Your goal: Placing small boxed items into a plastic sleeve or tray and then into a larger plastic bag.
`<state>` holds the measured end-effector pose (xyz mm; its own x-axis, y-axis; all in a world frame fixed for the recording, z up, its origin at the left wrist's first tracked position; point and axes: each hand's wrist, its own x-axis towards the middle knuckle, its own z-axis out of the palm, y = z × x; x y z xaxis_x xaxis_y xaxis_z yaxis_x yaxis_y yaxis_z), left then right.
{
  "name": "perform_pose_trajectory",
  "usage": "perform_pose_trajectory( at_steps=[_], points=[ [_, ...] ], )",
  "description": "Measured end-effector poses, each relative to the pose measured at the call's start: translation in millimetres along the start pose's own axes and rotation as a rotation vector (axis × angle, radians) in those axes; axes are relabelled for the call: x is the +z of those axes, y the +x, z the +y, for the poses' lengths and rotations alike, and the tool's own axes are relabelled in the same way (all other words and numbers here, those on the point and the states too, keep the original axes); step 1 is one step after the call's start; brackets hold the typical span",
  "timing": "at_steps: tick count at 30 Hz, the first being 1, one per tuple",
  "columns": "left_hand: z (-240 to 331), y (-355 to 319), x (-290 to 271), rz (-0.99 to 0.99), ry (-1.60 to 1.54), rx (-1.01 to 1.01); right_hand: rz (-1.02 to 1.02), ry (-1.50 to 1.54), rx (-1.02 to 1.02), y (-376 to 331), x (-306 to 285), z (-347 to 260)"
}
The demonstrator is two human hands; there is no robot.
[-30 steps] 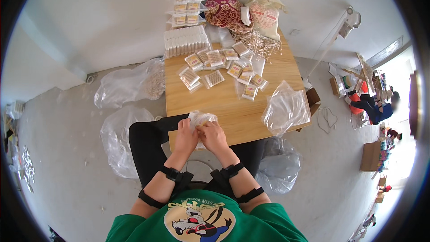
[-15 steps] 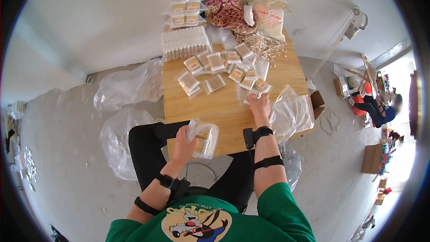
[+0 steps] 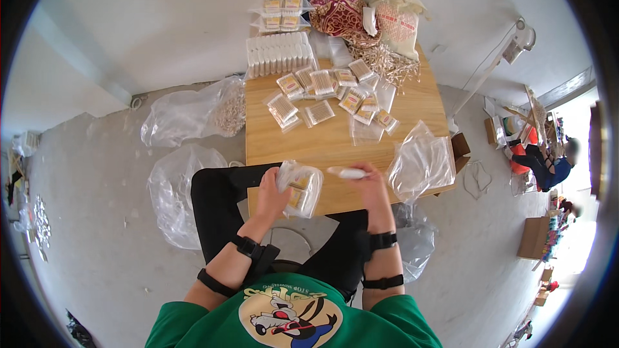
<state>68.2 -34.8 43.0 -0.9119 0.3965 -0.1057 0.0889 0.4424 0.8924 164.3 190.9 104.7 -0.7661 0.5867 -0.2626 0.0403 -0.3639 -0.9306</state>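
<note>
Head view. Hands apart, both in the lower middle of the frame over the table's near edge. Left hand (image 3: 274, 197) is gripping a clear plastic bag (image 3: 312, 194) by its left side; yellow-labelled packs (image 3: 298, 194) show through the film. Right hand (image 3: 371, 185), to the right of the bag, pinches a small pale pack (image 3: 350, 173) at its right end; the pack is slightly blurred, lies roughly level and points left toward the bag, apart from it.

Centre to upper centre: loose swab packs (image 3: 319, 113) lie scattered on the wooden table (image 3: 290, 144), some overlapping. Top of frame: stacked labelled packs (image 3: 276, 4), with a block of white packs (image 3: 278, 55) just below. Right of these: patterned red cloth (image 3: 336, 9), cream sack (image 3: 395, 26), heap of loose swabs (image 3: 391, 64). Right table edge: crumpled clear sheeting (image 3: 422, 164).
</note>
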Motion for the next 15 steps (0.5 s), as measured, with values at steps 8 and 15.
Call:
perform_pose_trajectory(
  at_steps=[8,15],
  points=[
    [8.1,8.8,0.6,-0.007,0.108,0.098,-0.359,-0.478,0.069,-13.3,37.5,31.3],
    [4.5,6.3,-0.3,-0.038,0.052,0.046,-0.206,-0.532,0.075,-29.6,53.3,32.3]
  ],
)
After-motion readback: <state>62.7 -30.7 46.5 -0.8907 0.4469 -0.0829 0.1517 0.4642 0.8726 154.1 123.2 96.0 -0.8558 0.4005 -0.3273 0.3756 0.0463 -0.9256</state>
